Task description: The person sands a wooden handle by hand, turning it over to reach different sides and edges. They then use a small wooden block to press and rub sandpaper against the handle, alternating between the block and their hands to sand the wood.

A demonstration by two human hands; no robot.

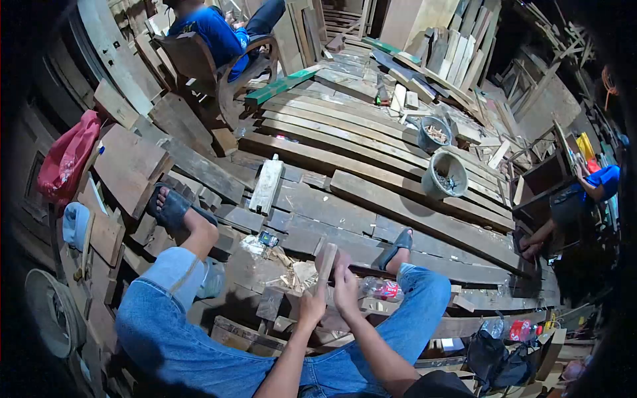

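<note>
Between my knees, my left hand (311, 306) is closed around the lower end of a narrow wooden piece (326, 263), which points up and away from me. My right hand (346, 289) is right beside it, fingers bent around a reddish-brown flat piece (342, 259) that lies against the wood's right side. Whether this piece is sandpaper I cannot tell. Below the hands are wood offcuts (270, 303), and pale shavings (302, 273) lie just left of them. A plastic bottle with a red label (383, 288) lies to the right of my right hand.
Long planks (398, 192) cover the floor ahead, with two buckets (445, 175) (434, 133) on them. A pale wood block (267, 185) lies front left. One person in blue (211, 40) sits in a wooden chair; another (600, 182) is at far right. A black bag (497, 358) lies lower right.
</note>
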